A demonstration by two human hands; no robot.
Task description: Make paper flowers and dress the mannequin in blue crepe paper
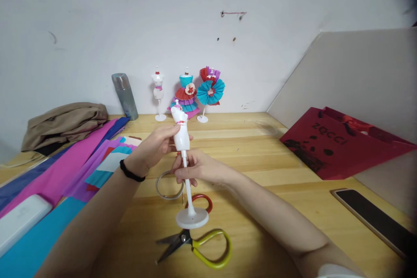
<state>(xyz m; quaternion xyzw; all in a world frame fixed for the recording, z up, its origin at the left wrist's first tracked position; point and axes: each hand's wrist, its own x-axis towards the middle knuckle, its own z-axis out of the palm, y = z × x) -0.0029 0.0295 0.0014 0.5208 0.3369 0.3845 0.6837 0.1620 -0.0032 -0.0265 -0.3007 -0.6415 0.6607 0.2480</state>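
The tabletop (257,169) is being viewed closely from head height, forward and down. The wall (156,17) is being faced.

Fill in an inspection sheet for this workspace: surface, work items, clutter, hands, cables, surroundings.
Surface: light wooden tabletop.
Work items: white dress form, held tilted; three more dress forms behind, two dressed.
Clutter: scissors with blades apart; coloured sheets, brown cloth and flask on the left; phone on the right.
Hands: left hand has its grip on the torso; right hand is at the pole, grip unclear.
Cables: thin pale strand at far left, possibly a cord.
Surroundings: pale wall with small holes; red bag at right.
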